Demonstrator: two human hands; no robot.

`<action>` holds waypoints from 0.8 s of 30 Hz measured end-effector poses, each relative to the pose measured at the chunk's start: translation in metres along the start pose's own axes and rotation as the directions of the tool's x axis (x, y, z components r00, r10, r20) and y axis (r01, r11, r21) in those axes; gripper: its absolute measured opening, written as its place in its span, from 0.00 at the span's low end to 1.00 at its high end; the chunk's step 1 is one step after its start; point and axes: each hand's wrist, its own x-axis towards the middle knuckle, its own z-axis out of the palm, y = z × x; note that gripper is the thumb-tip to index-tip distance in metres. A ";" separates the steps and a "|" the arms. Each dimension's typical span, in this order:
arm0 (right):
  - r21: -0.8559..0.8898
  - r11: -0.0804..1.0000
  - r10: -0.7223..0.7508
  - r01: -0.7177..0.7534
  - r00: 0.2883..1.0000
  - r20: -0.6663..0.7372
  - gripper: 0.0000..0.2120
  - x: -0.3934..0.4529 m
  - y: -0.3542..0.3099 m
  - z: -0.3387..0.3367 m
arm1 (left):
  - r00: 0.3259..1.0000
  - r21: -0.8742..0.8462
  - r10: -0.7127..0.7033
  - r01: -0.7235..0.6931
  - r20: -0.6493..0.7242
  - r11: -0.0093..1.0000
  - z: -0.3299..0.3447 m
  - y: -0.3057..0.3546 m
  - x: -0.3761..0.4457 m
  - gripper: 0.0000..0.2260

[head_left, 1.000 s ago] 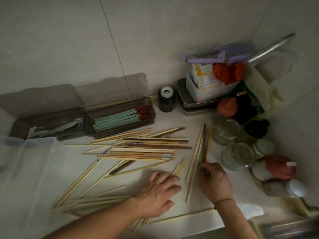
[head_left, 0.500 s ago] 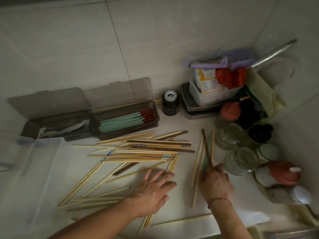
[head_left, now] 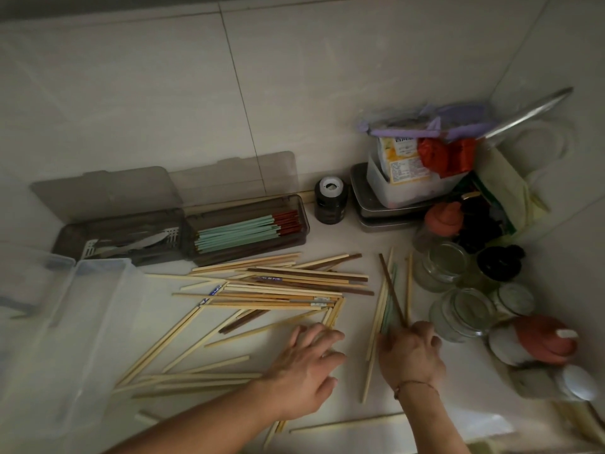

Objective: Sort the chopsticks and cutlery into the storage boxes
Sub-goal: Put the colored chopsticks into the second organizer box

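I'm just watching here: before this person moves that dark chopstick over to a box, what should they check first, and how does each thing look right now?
1. Right hand has hold of the dark chopstick: ok, the fingers are curled round its lower end.
2. Only one stick is held: cannot tell, pale and green sticks lie right beside the hand.
3. Chopstick box open, lid up: ok.
4. Room in that box: ok, green and red chopsticks leave space along the front side.
5. Path to the box clear: not ok, the loose pile lies between.
6. Left hand out of the way: ok, it rests flat on the counter.
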 end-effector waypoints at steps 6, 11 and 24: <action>0.204 0.978 -0.044 0.042 0.999 0.004 0.09 -0.025 -0.007 -0.010 | 0.961 -0.507 -0.268 0.261 0.060 0.822 -0.014 0.019 0.008 0.14; 0.370 0.911 -0.195 0.182 0.981 -0.004 0.07 -0.053 -0.021 -0.004 | 0.772 -0.857 -0.424 0.516 0.473 -0.015 -0.039 0.032 0.017 0.11; -0.302 0.500 -0.814 0.812 0.321 -0.484 0.10 -0.015 -0.053 -0.022 | 0.883 -0.534 -0.467 0.380 -0.032 0.755 -0.078 -0.042 -0.031 0.08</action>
